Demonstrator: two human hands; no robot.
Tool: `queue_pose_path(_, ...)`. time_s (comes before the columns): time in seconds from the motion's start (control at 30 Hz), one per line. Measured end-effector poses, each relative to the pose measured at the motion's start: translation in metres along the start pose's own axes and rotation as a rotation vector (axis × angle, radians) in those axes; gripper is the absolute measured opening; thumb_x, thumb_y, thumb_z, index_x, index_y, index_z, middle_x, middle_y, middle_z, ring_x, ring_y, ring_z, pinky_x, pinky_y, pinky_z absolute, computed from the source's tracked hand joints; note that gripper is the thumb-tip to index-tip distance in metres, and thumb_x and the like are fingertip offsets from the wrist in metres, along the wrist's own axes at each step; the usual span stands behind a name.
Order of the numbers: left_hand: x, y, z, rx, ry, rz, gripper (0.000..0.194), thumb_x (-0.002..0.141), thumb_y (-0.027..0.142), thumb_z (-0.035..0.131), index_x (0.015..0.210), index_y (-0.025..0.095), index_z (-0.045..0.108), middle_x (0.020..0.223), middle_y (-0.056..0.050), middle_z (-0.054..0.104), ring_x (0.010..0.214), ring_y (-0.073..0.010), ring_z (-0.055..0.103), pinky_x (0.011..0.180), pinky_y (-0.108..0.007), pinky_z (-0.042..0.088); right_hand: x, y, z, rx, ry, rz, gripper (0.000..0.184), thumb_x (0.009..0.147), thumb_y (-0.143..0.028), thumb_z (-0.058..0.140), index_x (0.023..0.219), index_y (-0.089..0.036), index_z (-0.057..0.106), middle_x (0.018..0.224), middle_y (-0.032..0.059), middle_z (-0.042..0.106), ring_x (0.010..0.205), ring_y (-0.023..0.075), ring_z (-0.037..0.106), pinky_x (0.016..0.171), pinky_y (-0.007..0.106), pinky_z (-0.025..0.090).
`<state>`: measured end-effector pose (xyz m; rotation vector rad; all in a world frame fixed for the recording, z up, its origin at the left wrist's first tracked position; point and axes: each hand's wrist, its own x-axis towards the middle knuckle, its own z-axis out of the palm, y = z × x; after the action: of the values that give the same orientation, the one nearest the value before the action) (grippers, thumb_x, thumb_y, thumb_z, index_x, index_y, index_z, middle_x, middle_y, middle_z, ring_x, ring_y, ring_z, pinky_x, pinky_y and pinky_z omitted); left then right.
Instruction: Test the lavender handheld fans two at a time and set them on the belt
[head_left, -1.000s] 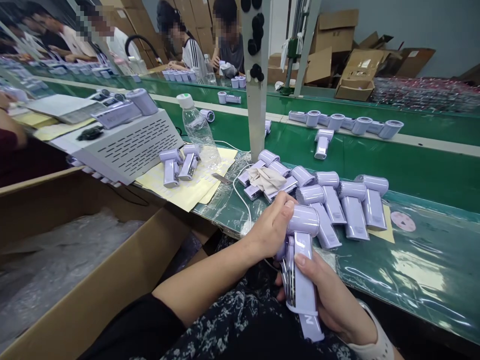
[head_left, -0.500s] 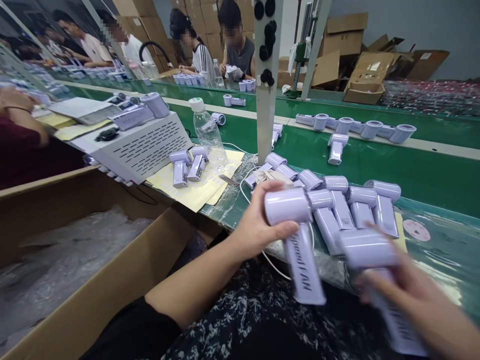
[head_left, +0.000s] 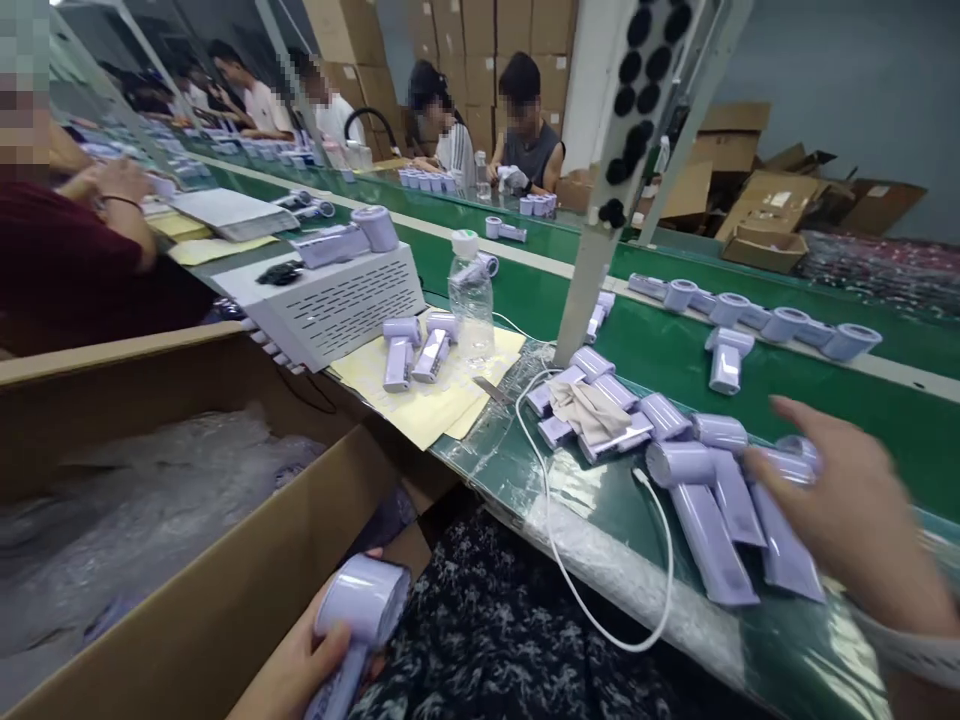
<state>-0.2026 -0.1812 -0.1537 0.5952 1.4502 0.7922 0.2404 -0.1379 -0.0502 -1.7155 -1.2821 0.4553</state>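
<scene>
Low at the front, my left hand (head_left: 319, 650) is wrapped round a lilac handheld fan (head_left: 364, 600), its round head up and its handle running down out of view. My right hand (head_left: 855, 490) is over the right end of a group of lilac fans (head_left: 705, 515) on the bench. Its thumb and forefinger are spread apart, and the other fingers are partly blurred. A fan head (head_left: 787, 465) shows close to the thumb; I cannot tell whether they touch. A crumpled cloth (head_left: 591, 412) lies on several fans, beside a white cable (head_left: 551, 520).
A cardboard box (head_left: 247, 570) holding clear plastic bags is at my left. A plastic bottle (head_left: 471, 310) and two fans stand on yellow paper (head_left: 420, 415) by a grey metal case (head_left: 360, 305). A post (head_left: 592, 270) rises beside the green belt (head_left: 675, 340). Co-workers sit across and left.
My left hand has carried its fan down and left toward the box. The fan in my right hand has been let go, and that hand has moved up over the group. The view has shifted.
</scene>
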Motion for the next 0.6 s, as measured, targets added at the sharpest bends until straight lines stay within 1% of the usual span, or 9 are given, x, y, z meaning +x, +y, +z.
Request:
queue_pose_path(0.07, 0.001, -0.005, -0.010, -0.043, 0.057, 0.027, 0.092, 0.054, 0.083, 0.082, 0.124, 0.027, 0.061, 0.062, -0.001, 0.072, 0.055, -0.0234, 0.061, 0.053, -0.034, 0.051, 0.029, -0.029, 0.064, -0.030, -0.058, -0.096, 0.045, 0.070, -0.034, 0.087, 0.112, -0.027, 0.073, 0.122, 0.0150, 0.071, 0.134, 0.0474, 0.053, 0.117, 0.070, 0.034)
queue_pose_path(0.13, 0.006, -0.001, -0.011, -0.095, 0.080, 0.070, 0.094, 0.051, 0.082, 0.085, 0.118, 0.020, 0.060, 0.066, -0.006, 0.075, 0.059, -0.0246, 0.064, 0.059, -0.035, 0.054, 0.057, -0.060, 0.135, 0.090, -0.260, -0.130, 0.062, 0.068, -0.034, 0.087, 0.126, -0.022, 0.069, 0.130, 0.0177, 0.068, 0.126, 0.0431, 0.060, 0.113, 0.065, 0.042)
queue_pose_path(0.2, 0.011, 0.007, -0.007, -0.135, 0.074, 0.132, 0.102, 0.048, 0.082, 0.086, 0.123, 0.019, 0.056, 0.068, -0.007, 0.075, 0.062, -0.0255, 0.067, 0.064, -0.037, 0.057, 0.083, -0.086, 0.199, 0.148, -0.300, -0.154, 0.090, 0.066, -0.036, 0.090, 0.147, -0.022, 0.054, 0.150, 0.0194, 0.056, 0.136, 0.0399, 0.055, 0.113, 0.058, 0.046)
queue_pose_path(0.27, 0.015, 0.012, -0.003, -0.143, 0.050, 0.191, 0.110, 0.046, 0.081, 0.089, 0.130, 0.021, 0.051, 0.074, -0.006, 0.076, 0.062, -0.0257, 0.068, 0.065, -0.038, 0.058, 0.107, -0.104, 0.249, 0.210, -0.299, -0.115, 0.113, 0.069, -0.039, 0.089, 0.162, -0.019, 0.029, 0.163, 0.0254, 0.040, 0.148, 0.0397, 0.044, 0.117, 0.057, 0.042)
queue_pose_path(0.33, 0.018, 0.012, -0.002, -0.115, 0.009, 0.244, 0.111, 0.044, 0.079, 0.090, 0.130, 0.023, 0.050, 0.077, -0.004, 0.076, 0.062, -0.0257, 0.069, 0.064, -0.037, 0.057, 0.124, -0.114, 0.280, 0.275, -0.300, -0.063, 0.125, 0.071, -0.043, 0.089, 0.165, -0.012, 0.013, 0.162, 0.0321, 0.038, 0.149, 0.0407, 0.042, 0.118, 0.057, 0.040)
queue_pose_path(0.4, 0.021, 0.009, -0.003, -0.088, -0.030, 0.282, 0.108, 0.043, 0.079, 0.091, 0.128, 0.025, 0.051, 0.079, -0.003, 0.076, 0.064, -0.0257, 0.070, 0.066, -0.036, 0.057, 0.132, -0.117, 0.290, 0.334, -0.303, -0.020, 0.128, 0.069, -0.044, 0.091, 0.164, -0.007, 0.014, 0.150, 0.0335, 0.051, 0.142, 0.0415, 0.050, 0.117, 0.057, 0.041)
queue_pose_path(0.47, 0.025, 0.005, -0.006, -0.109, -0.052, 0.295, 0.109, 0.042, 0.080, 0.090, 0.128, 0.027, 0.050, 0.083, -0.004, 0.077, 0.064, -0.0263, 0.071, 0.065, -0.036, 0.057, 0.126, -0.117, 0.280, 0.392, -0.295, 0.015, 0.121, 0.067, -0.046, 0.092, 0.160, -0.010, 0.024, 0.137, 0.0279, 0.061, 0.133, 0.0401, 0.058, 0.115, 0.057, 0.043)
queue_pose_path(0.53, 0.032, 0.005, -0.008, -0.160, -0.051, 0.273, 0.106, 0.045, 0.083, 0.088, 0.126, 0.025, 0.052, 0.084, -0.006, 0.079, 0.061, -0.0264, 0.071, 0.061, -0.036, 0.057, 0.103, -0.113, 0.255, 0.459, -0.301, 0.056, 0.104, 0.071, -0.054, 0.088, 0.153, -0.017, 0.036, 0.131, 0.0211, 0.064, 0.127, 0.0376, 0.061, 0.109, 0.055, 0.049)
queue_pose_path(0.6, 0.042, 0.010, -0.009, -0.192, -0.040, 0.238, 0.089, 0.053, 0.082, 0.085, 0.111, 0.019, 0.059, 0.078, -0.008, 0.077, 0.057, -0.0240, 0.069, 0.058, -0.034, 0.057, 0.065, -0.107, 0.221, 0.536, -0.353, 0.113, 0.080, 0.078, -0.067, 0.078, 0.139, -0.023, 0.050, 0.124, 0.0154, 0.068, 0.119, 0.0352, 0.066, 0.097, 0.052, 0.058)
